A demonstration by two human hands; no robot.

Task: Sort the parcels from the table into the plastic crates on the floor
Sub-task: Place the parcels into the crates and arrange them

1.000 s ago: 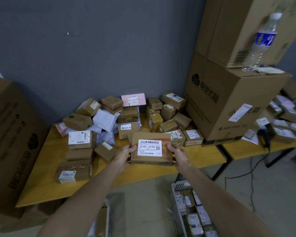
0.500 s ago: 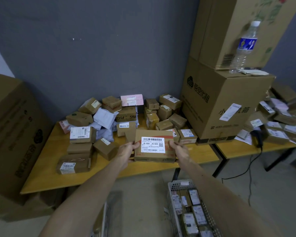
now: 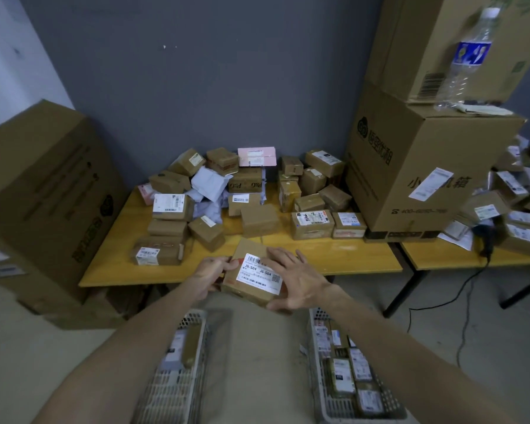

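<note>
Left hand (image 3: 210, 275): fingers curled round the left end of the parcel (image 3: 254, 272).
Right hand (image 3: 297, 280): fingers spread over the parcel's right end, thumb beneath, pinching it.
Parcel place: tilted between both hands, label up, at the near edge of the surface (image 3: 334, 255).
Crates: left crate (image 3: 193, 316) below the left hand, right crate (image 3: 314, 362) below the right hand, both on the floor.
Other parcels (image 3: 257, 194): piled on the surface beyond the hands.

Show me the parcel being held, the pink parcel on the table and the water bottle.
held parcel (image 3: 259, 273): head view, on its white label.
pink parcel (image 3: 267, 157): head view, on its pink face.
water bottle (image 3: 471, 55): head view, on its blue label.
</note>
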